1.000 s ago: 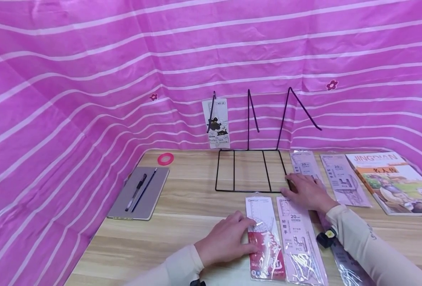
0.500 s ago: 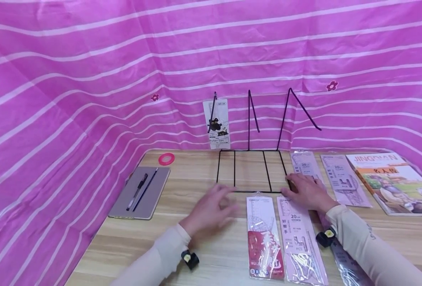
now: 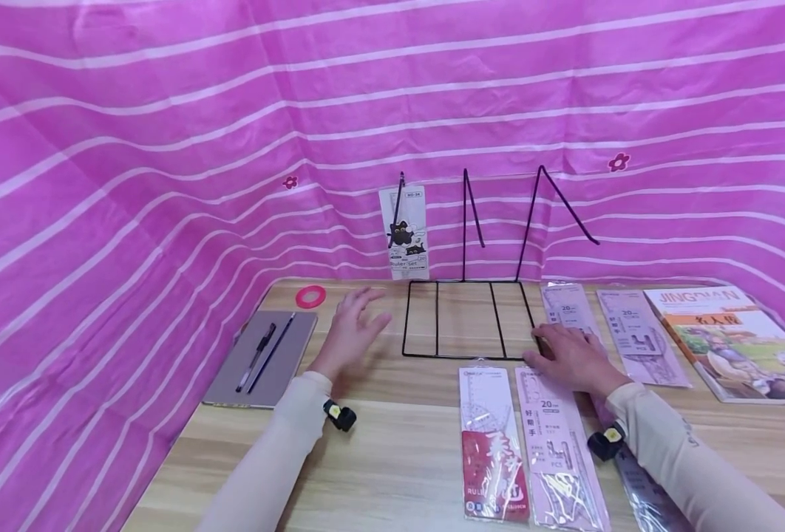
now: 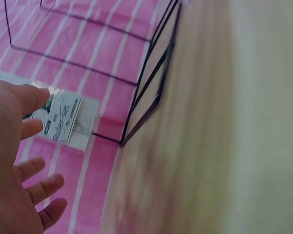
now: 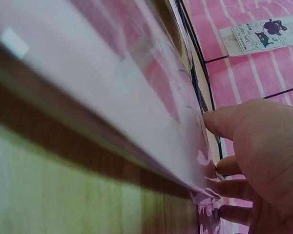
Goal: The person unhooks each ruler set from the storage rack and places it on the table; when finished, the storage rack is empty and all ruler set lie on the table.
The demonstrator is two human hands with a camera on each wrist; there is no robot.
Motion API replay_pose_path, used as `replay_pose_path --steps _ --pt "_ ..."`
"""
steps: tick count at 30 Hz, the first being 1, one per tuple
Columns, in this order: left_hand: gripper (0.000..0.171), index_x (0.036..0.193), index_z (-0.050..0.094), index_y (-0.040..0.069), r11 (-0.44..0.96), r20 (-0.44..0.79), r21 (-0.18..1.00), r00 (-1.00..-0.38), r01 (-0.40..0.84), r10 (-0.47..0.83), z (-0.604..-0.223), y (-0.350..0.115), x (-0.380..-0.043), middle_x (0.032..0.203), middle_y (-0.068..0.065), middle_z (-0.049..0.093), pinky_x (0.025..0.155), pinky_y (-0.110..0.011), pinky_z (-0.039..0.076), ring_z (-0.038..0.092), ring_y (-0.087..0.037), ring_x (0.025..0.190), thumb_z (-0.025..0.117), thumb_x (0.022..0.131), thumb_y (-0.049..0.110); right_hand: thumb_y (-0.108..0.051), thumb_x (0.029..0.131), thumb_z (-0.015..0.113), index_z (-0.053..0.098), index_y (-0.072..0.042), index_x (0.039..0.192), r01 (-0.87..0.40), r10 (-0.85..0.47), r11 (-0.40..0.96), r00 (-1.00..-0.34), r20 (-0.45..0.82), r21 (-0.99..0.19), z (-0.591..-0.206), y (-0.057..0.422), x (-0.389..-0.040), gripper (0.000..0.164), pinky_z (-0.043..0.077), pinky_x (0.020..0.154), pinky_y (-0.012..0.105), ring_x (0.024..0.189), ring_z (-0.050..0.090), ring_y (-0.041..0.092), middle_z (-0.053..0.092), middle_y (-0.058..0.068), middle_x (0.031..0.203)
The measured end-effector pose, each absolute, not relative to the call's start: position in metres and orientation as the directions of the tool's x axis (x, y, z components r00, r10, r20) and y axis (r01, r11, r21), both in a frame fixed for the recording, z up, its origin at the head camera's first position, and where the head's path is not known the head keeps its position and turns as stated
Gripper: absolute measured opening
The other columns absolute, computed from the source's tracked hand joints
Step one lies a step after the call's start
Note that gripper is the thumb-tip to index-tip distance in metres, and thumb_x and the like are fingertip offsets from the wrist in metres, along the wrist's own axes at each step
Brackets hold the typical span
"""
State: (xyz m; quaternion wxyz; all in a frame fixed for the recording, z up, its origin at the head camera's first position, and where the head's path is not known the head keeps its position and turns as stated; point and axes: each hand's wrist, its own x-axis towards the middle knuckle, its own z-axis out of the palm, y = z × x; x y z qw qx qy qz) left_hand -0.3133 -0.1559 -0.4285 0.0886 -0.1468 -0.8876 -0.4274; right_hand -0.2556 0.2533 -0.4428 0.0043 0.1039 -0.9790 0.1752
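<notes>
My left hand (image 3: 351, 332) is over the table between the grey notebook and the black wire rack (image 3: 464, 244). Its fingers are spread and hold nothing. A ruler set (image 3: 412, 258) with black cats on its card hangs from the rack's left hook; the left wrist view shows this package (image 4: 63, 119) beyond the fingers. My right hand (image 3: 575, 358) rests by the rack's front right corner, fingers relaxed, over a pink ruler set (image 3: 568, 299) that it partly hides. A red-and-white ruler set (image 3: 492, 443) and another pink one (image 3: 555, 436) lie in front of the rack.
A further pink ruler set (image 3: 639, 336) and a magazine (image 3: 738, 340) lie at the right. On the left are a grey notebook (image 3: 233, 377) bearing a pen (image 3: 256, 358) and a pencil (image 3: 270, 353), and a red tape roll (image 3: 299, 298). Pink striped cloth (image 3: 166, 185) encloses the table.
My left hand has lifted off the red-and-white ruler set and moved left and farther back, past the rack's left side. My right hand has stayed in place.
</notes>
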Motion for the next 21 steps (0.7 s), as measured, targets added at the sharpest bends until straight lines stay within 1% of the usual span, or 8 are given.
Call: replay_pose_path --steps 3,7,10,12,14,16,19,21 --pt "0.048 0.145 0.062 0.025 0.575 0.269 0.746 -0.942 0.335 0.199 -0.425 -0.152 -0.329 0.172 -0.007 0.030 0.122 -0.071 0.029 0.026 -0.040 0.158 0.071 0.101 0.041 -0.049 0.101 0.065 0.055 -0.003 0.148 -0.201 -0.198 0.918 -0.979 0.044 -0.341 -0.443 0.256 -0.256 0.067 0.025 0.114 0.075 0.144 0.041 0.054 0.051 0.028 0.154" --pt "0.052 0.144 0.063 0.020 0.544 0.226 0.770 -0.940 0.333 0.256 -0.415 -0.146 -0.351 0.177 -0.007 0.017 0.120 -0.071 0.034 0.020 -0.044 0.160 0.070 0.100 0.047 -0.050 0.101 0.066 0.055 -0.003 0.148 -0.204 -0.202 0.916 -0.978 0.041 -0.346 -0.442 0.257 -0.257 0.067 0.025 0.113 0.075 0.143 0.041 0.054 0.051 0.028 0.154" --pt "0.053 0.144 0.063 0.016 0.514 0.202 0.791 -0.935 0.332 0.293 -0.403 -0.142 -0.366 0.178 -0.009 0.011 0.121 -0.074 0.029 0.016 -0.045 0.162 0.070 0.100 0.045 -0.050 0.101 0.066 0.055 -0.003 0.147 -0.203 -0.201 0.916 -0.979 0.041 -0.345 -0.441 0.257 -0.256 0.067 0.026 0.113 0.075 0.143 0.042 0.054 0.052 0.028 0.154" --pt "0.052 0.143 0.063 0.013 0.487 0.195 0.809 -0.932 0.330 0.307 -0.396 -0.139 -0.376 0.178 -0.010 0.011 0.123 -0.075 0.022 0.013 -0.043 0.163 0.072 0.100 0.042 -0.050 0.101 0.066 0.055 -0.004 0.147 -0.200 -0.198 0.917 -0.979 0.042 -0.344 -0.440 0.258 -0.256 0.067 0.025 0.113 0.075 0.143 0.042 0.054 0.052 0.027 0.154" --pt "0.049 0.140 0.064 0.014 0.474 0.186 0.821 -0.934 0.317 0.304 -0.389 -0.136 -0.384 0.178 -0.008 0.012 0.124 -0.076 0.019 0.014 -0.042 0.163 0.073 0.099 0.040 -0.049 0.101 0.066 0.056 -0.004 0.147 -0.198 -0.195 0.917 -0.980 0.042 -0.345 -0.440 0.258 -0.256 0.066 0.025 0.113 0.075 0.143 0.042 0.054 0.052 0.027 0.154" --pt "0.046 0.136 0.066 0.014 0.449 0.179 0.841 -0.938 0.302 0.297 -0.383 -0.134 -0.389 0.179 -0.005 0.013 0.125 -0.073 0.020 0.017 -0.041 0.162 0.073 0.099 0.040 -0.049 0.101 0.066 0.056 -0.004 0.147 -0.200 -0.197 0.915 -0.979 0.044 -0.350 -0.440 0.257 -0.256 0.065 0.024 0.114 0.075 0.144 0.042 0.054 0.052 0.027 0.154" --pt "0.041 0.131 0.067 0.014 0.407 0.172 0.871 -0.946 0.277 0.275 -0.379 -0.131 -0.394 0.178 -0.004 0.016 0.122 -0.066 0.034 0.036 -0.041 0.154 0.073 0.098 0.040 -0.047 0.101 0.067 0.057 -0.004 0.146 -0.208 -0.203 0.913 -0.978 0.051 -0.351 -0.440 0.254 -0.256 0.064 0.024 0.114 0.075 0.143 0.042 0.054 0.053 0.027 0.153" --pt "0.040 0.130 0.067 0.014 0.375 0.181 0.886 -0.947 0.274 0.264 -0.379 -0.130 -0.395 0.172 -0.010 0.032 0.117 -0.062 0.043 0.048 -0.039 0.144 0.073 0.099 0.038 -0.046 0.100 0.067 0.057 -0.003 0.146 -0.212 -0.207 0.913 -0.977 0.052 -0.349 -0.441 0.253 -0.257 0.063 0.023 0.114 0.076 0.143 0.042 0.054 0.053 0.027 0.153"
